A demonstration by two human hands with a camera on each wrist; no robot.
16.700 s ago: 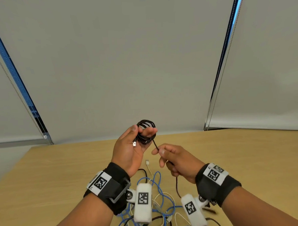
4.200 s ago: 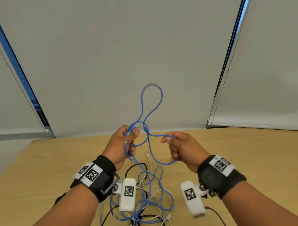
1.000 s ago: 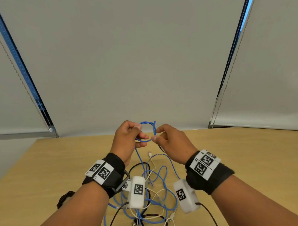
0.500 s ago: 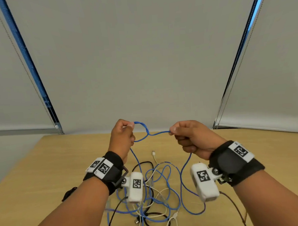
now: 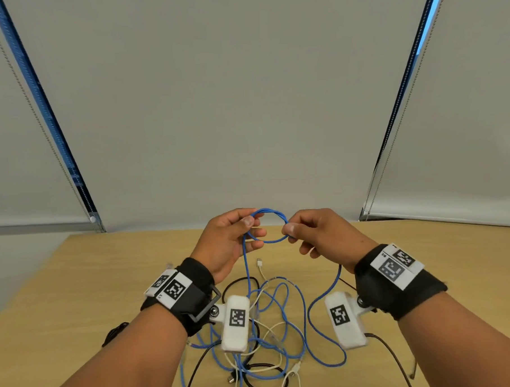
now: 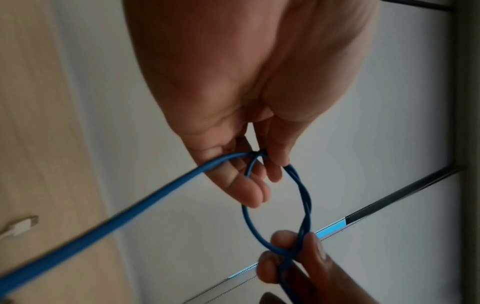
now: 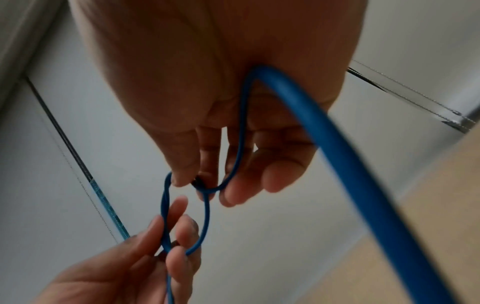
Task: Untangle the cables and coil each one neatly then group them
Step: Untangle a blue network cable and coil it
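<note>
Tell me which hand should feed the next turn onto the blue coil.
Probably the right hand: the slack blue cable trails from it, while the left hand pinches the small loop steady.

From my feed, a light wooden table (image 5: 76, 289) fills the lower view. Behind its far edge I see pale grey roller blinds (image 5: 229, 106) drawn down across the whole back wall. Left of the table's far corner a blue strip of window (image 5: 39, 94) shows between blinds, with a bead chain (image 5: 34, 115) beside it. Light is soft and even.
</note>
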